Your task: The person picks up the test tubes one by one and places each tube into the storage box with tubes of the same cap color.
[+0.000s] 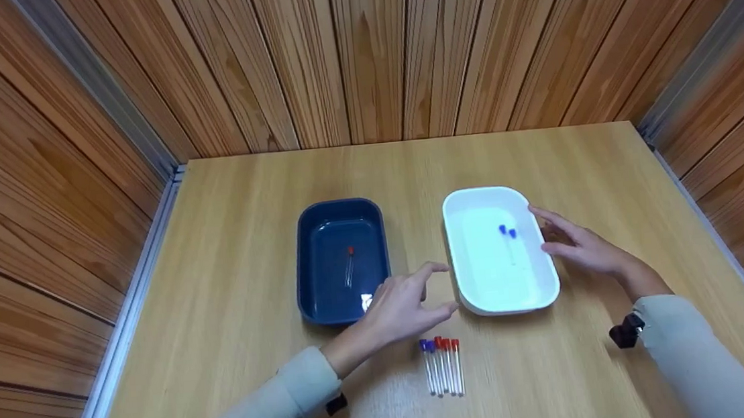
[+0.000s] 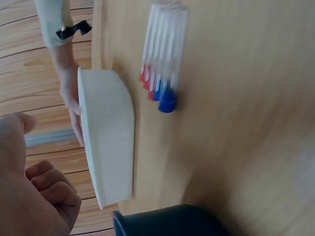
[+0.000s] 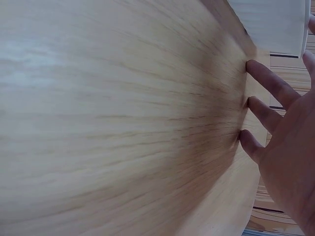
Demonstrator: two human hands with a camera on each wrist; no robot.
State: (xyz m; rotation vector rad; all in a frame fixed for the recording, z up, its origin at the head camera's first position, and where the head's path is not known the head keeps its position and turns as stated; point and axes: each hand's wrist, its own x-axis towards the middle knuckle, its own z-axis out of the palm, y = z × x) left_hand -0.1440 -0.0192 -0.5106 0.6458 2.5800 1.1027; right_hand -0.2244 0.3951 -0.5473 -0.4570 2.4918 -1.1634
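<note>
My left hand [image 1: 404, 304] hovers between the two trays, thumb and index finger spread with nothing between them. In the left wrist view its other fingers [image 2: 56, 189] are bent. Its fingertips are close to the left side of the white tray [image 1: 477, 297], which holds two blue-capped tubes [image 1: 508, 241]. At that tray's right rim is my right hand [image 1: 588, 251], index finger and thumb against the edge. The right wrist view shows its other fingers [image 3: 270, 81] reaching down to the tabletop. Below the left hand lie several clear tubes [image 1: 443, 368] with red and blue caps.
A dark blue tray [image 1: 303, 269] stands to the left, partly behind my left hand, with one red-capped tube [image 1: 350, 268] inside. Wood-grain panels [image 1: 365, 54] enclose the light wooden table [image 1: 227, 248] at the back and sides.
</note>
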